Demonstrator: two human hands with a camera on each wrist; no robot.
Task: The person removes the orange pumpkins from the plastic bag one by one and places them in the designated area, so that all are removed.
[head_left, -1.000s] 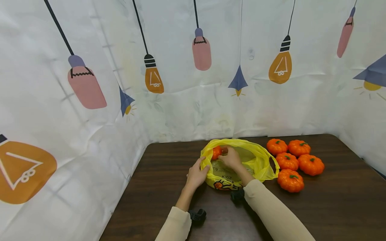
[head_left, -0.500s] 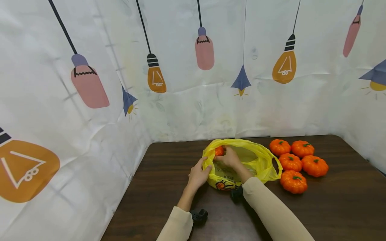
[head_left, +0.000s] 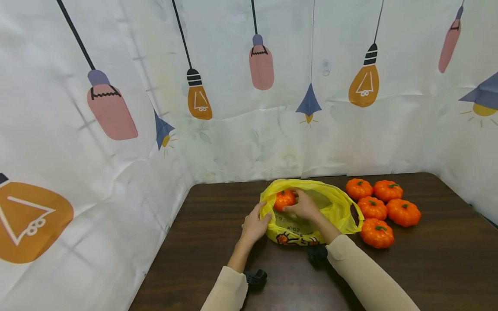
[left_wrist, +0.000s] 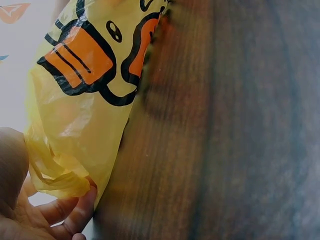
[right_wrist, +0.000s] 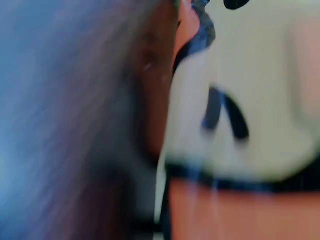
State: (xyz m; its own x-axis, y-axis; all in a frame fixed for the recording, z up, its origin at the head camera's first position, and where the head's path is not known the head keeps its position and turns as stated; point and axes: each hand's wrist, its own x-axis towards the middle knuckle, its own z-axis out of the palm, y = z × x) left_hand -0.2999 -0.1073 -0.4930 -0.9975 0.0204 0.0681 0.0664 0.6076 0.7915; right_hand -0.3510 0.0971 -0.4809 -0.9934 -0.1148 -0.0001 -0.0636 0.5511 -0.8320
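A yellow plastic bag [head_left: 334, 203] lies with its mouth open toward me on the table, dark print on its near side. My left hand [head_left: 254, 224] pinches the left edge of its mouth; the left wrist view shows fingertips [left_wrist: 86, 197] at the gathered plastic of the bag [left_wrist: 75, 130]. Inside the opening, my right hand [head_left: 305, 206] holds a small orange pumpkin [head_left: 284, 200], thumb at its near side and fingers behind. The pumpkin's lower part is hidden. The right wrist view is blurred and filled mostly by the printed bag [right_wrist: 250, 145].
Several orange pumpkins with green stems stand grouped right of the bag, the closest pumpkin [head_left: 376, 233] near its right edge. The dark wooden table [head_left: 186, 242] meets a white patterned curtain [head_left: 233, 142] at the back and left.
My right hand has shifted right inside the bag and the pumpkin has turned, so more of it shows. My left hand keeps its place on the bag's edge.
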